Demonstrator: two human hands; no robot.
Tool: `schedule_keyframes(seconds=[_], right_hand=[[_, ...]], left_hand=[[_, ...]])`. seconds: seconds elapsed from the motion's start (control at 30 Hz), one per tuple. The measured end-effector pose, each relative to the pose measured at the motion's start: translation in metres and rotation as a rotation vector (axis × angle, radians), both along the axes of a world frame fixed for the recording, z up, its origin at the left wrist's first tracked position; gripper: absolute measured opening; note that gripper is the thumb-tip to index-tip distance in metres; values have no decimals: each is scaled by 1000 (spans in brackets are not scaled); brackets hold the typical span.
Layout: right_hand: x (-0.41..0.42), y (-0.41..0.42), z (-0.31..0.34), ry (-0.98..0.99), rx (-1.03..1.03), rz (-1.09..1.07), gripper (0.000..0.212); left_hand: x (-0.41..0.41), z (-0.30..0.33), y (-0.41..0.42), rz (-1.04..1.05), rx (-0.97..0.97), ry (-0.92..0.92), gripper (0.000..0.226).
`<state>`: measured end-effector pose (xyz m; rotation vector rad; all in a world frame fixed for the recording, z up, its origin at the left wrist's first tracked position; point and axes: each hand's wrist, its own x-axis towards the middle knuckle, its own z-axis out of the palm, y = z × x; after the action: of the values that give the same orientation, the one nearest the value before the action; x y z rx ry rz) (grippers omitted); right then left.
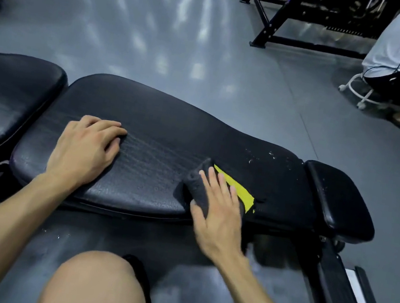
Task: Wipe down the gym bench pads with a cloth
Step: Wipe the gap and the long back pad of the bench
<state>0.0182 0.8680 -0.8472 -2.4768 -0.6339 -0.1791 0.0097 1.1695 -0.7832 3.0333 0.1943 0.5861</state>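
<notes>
Right hand (218, 212) spread flat on cloth (197, 185); left hand (86, 149) flat on long pad (171, 126); stool (363, 90) well apart.

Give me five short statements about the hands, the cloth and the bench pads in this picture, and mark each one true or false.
1. The right hand presses flat on a dark grey cloth with a yellow patch. True.
2. The cloth lies on the small black end pad. False: it lies on the long black leather bench pad, near that end.
3. The left hand rests on the long pad, holding nothing. True.
4. White specks dot the long pad beyond the cloth. True.
5. Both hands are on the cloth. False: only the right hand touches it; the left is well apart.
</notes>
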Motion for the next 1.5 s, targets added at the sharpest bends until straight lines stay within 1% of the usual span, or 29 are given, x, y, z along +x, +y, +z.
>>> schedule_keyframes(seconds=[0.07, 0.1, 0.17, 0.23, 0.27, 0.3, 0.33, 0.4, 0.47, 0.53, 0.57, 0.6, 0.67, 0.73, 0.77, 0.8, 0.87, 0.93, 0.97, 1.03, 1.13, 1.2, 1.23, 1.27, 1.33, 1.4, 1.43, 1.47, 1.5], right_hand=[[21, -34, -1, -20, -37, 74, 66], [33, -55, -5, -19, -51, 28, 65], [59, -102, -10, 78, -17, -208, 66], [74, -126, -11, 218, 41, -450, 68], [73, -121, -10, 243, 32, -522, 67], [68, -110, -10, 199, 0, -539, 66], [60, -95, -10, 126, -31, -510, 67], [40, -68, -12, 27, -28, -326, 68], [27, -63, -14, 13, -62, -102, 66], [41, -86, -13, 17, -53, -2, 64], [53, -100, -14, 23, -50, -13, 63], [67, -114, -14, 50, -58, -75, 62], [90, -134, -10, 167, -31, -306, 63], [93, -128, -5, 238, -7, -467, 66], [86, -116, -4, 209, -47, -466, 67], [76, -103, -6, 138, -89, -393, 67], [53, -82, -11, 26, -148, -146, 70], [52, -80, -17, 37, -186, 47, 71], [65, -85, -16, 55, -173, 94, 70], [102, -92, -13, 64, -136, 77, 66], [175, -84, -8, 182, -107, -182, 63], [196, -63, -8, 207, -153, -320, 65], [191, -50, -8, 169, -190, -310, 66], [178, -39, -9, 124, -201, -235, 68], [139, -29, -8, 50, -191, 26, 70], [123, -41, -6, 48, -161, 228, 69], [135, -48, -4, 50, -144, 265, 68], [154, -52, -4, 47, -136, 242, 66], [176, -53, -4, 68, -138, 160, 65]], left_hand=[[0, 0, 1, -7, 11, -1, 41], [1, 1, 1, -8, 18, -3, 40], [1, 1, -1, 1, 37, -7, 33], [1, 0, -1, 5, 65, 4, 27], [2, 0, -1, 7, 78, 18, 26], [3, 1, -1, 10, 84, 31, 26], [5, 2, -4, 9, 82, 33, 26], [13, 6, -20, -20, 62, 36, 26], [28, 8, -47, -108, 50, 85, 38], [48, 8, -74, -224, 74, 160, 46], [56, 6, -83, -257, 88, 191, 47], [63, 4, -87, -274, 98, 213, 48], [73, -2, -88, -271, 109, 237, 52], [76, -12, -85, -241, 107, 229, 54], [75, -16, -85, -224, 97, 217, 52], [75, -18, -86, -210, 81, 204, 51], [76, -20, -87, -201, 47, 196, 49], [75, -23, -85, -202, 27, 182, 48], [75, -24, -84, -199, 25, 166, 47], [77, -26, -83, -201, 19, 151, 46], [79, -27, -83, -209, 10, 146, 45], [80, -28, -83, -210, 14, 132, 43], [80, -28, -83, -210, 18, 127, 42], [80, -29, -82, -211, 20, 123, 42], [81, -30, -82, -205, 14, 118, 41], [80, -30, -83, -199, 16, 116, 41], [79, -30, -82, -195, 18, 114, 41], [80, -30, -82, -195, 21, 110, 41], [80, -30, -82, -197, 24, 106, 41]])
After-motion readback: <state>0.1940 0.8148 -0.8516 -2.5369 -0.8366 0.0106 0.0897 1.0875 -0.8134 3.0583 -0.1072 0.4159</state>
